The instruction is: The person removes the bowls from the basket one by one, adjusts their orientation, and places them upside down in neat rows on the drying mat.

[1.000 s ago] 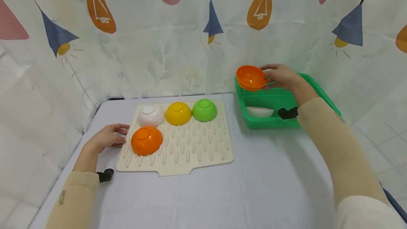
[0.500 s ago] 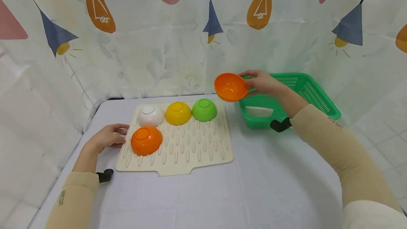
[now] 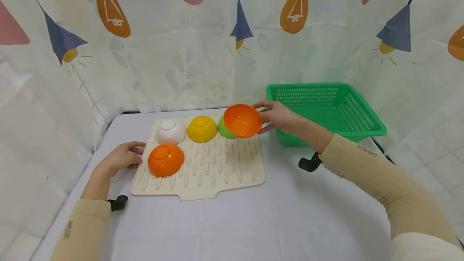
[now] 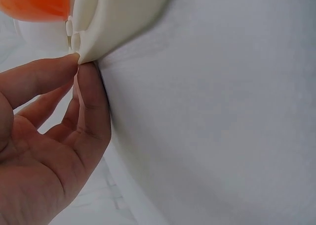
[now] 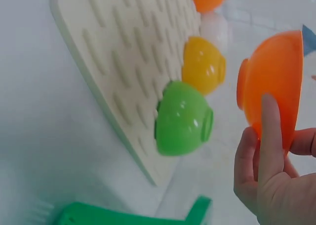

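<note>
My right hand holds an orange bowl by its side, open side up, raised over the back right of a cream ribbed drying mat. In the right wrist view the bowl is between thumb and fingers. Upside down on the mat sit a white bowl, a yellow bowl, a green bowl partly hidden by the held one, and a second orange bowl. At the mat's left edge, my left hand pinches its rim between thumb and finger, plainest in the left wrist view.
A green perforated basket stands at the back right, partly behind the right forearm. White cloth covers the table. A printed curtain hangs close behind the table's back edge.
The right hand has carried the orange bowl from over the green basket leftward and down to above the mat. The left hand stays at the mat's edge.
</note>
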### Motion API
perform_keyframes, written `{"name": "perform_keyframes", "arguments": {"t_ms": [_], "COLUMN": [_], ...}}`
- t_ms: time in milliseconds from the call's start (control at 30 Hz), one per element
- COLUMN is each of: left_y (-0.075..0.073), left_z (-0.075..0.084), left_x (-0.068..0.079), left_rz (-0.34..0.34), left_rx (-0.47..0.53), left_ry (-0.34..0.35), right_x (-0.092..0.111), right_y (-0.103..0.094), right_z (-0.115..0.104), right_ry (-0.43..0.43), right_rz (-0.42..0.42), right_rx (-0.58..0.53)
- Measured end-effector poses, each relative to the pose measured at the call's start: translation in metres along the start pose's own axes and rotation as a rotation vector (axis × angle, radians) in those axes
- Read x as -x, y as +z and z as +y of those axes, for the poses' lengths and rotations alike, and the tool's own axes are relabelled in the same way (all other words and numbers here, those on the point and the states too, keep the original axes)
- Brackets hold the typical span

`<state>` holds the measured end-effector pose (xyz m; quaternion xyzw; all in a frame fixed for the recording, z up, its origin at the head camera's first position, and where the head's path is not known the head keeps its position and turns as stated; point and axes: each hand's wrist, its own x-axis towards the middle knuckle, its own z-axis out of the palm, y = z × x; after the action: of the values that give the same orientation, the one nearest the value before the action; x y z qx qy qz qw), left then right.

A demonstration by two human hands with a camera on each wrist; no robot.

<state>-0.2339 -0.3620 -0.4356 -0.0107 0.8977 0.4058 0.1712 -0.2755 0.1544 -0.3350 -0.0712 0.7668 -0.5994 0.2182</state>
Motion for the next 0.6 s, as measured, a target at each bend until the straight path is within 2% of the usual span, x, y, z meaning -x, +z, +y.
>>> {"name": "perform_keyframes", "arguments": {"t_ms": [167, 400, 500, 600], "left_y": [0.002, 0.003, 0.003, 0.005], "left_z": [0.002, 0.005, 0.011, 0.021], "left_x": [0.0, 0.006, 0.008, 0.011], "left_rz": [0.018, 0.021, 0.072, 0.176], "left_rx": [-0.045, -0.088, -0.137, -0.151], "left_ry": [0.043, 0.04, 0.049, 0.079], "right_x": [0.0, -0.001, -0.001, 0.001], "right_y": [0.013, 0.025, 0.028, 0.031], "right_z": [0.01, 0.018, 0.021, 0.022], "right_ry": [0.023, 0.063, 0.086, 0.099], "right_rz": [-0.017, -0.025, -0.029, -0.034], "right_rx": [-0.024, -0.055, -0.059, -0.053]}}
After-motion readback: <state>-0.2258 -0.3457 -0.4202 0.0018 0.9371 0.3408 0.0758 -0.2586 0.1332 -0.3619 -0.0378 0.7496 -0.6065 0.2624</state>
